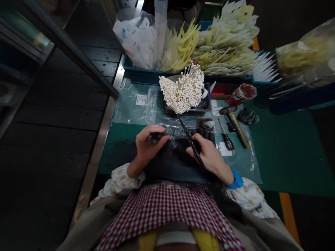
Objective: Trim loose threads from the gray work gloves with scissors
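My left hand (151, 141) is closed, thumb and fingers pinching a small round greyish piece (168, 132). Something dark also shows inside its curled fingers, too dim to identify. My right hand (208, 155) wraps round a long, slender dark tool (186, 129) whose tip points up and away from me; its exact kind is unclear. Both hands are above a black mat (172, 164), where a dark, blurred clump (171, 148) lies between them. Just beyond the tool's tip stands a bunch of white-headed sticks (183, 92).
A hammer (238, 129), a screwdriver (225, 136) and a dark wrapped bundle (248, 116) lie at the right on clear plastic. Behind them is a red, worn cup (242, 94). Bins along the back hold pale leaf-shaped pieces (225, 45) and yellow strips (184, 45). A metal post (86, 64) rises at left.
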A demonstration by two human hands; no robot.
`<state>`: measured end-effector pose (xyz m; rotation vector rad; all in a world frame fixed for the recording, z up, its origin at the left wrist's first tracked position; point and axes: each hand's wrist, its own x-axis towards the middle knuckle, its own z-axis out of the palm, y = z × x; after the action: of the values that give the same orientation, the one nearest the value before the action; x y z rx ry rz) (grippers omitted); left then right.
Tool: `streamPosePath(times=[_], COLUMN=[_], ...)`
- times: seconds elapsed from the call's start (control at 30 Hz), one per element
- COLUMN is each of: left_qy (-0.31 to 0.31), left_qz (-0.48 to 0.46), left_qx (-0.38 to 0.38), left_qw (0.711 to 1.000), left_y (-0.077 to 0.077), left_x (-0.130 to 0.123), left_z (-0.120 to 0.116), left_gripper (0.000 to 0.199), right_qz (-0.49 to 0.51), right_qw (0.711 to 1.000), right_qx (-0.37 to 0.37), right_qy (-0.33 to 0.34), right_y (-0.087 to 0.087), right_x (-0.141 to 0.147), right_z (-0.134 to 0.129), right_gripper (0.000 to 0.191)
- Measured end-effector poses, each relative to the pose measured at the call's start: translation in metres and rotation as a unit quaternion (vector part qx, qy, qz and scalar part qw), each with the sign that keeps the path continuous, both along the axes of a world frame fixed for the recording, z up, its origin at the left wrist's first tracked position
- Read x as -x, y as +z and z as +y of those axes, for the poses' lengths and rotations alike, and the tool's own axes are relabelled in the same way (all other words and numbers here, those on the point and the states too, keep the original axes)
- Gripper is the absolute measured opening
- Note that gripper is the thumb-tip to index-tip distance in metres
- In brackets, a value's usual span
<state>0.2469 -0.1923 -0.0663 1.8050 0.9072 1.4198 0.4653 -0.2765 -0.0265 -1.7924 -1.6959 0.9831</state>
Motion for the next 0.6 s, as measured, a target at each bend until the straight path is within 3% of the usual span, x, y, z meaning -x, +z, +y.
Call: streamPosePath(times=[0.13,0.37,0.5,0.6], left_qy=[0.015,0.006,0.018,-0.006], left_qz=[0.02,-0.033,-0.012,-0.031], left_qx=[-0.001,0.059,0.077,0.079], left_qw=[1.0,0.998,0.997,0.996], left_y=[0.004,0.006,0.009,0.012], left_x=[-0.001,-0.001,0.001,0.003], left_z=[-0.002,-0.007,-0.01,-0.014], left_gripper=[0.019,0.028,0.03,0.031], right_qz=[-0.004,-0.061,-0.086,-0.115], right_qw=[1.0,0.996,0.992,0.988], right_qx=[0.02,-0.06,-0.079,-0.1], right_qy=[0.009,0.01,0.036,0.037], right_y=[0.001,-0.007,-0.011,-0.016], right_x=[0.003,0.007,0.013,0.016], right_z=[-0.003,-0.011,-0.016,-0.019], right_gripper=[0.032,0.051,0.055,0.056])
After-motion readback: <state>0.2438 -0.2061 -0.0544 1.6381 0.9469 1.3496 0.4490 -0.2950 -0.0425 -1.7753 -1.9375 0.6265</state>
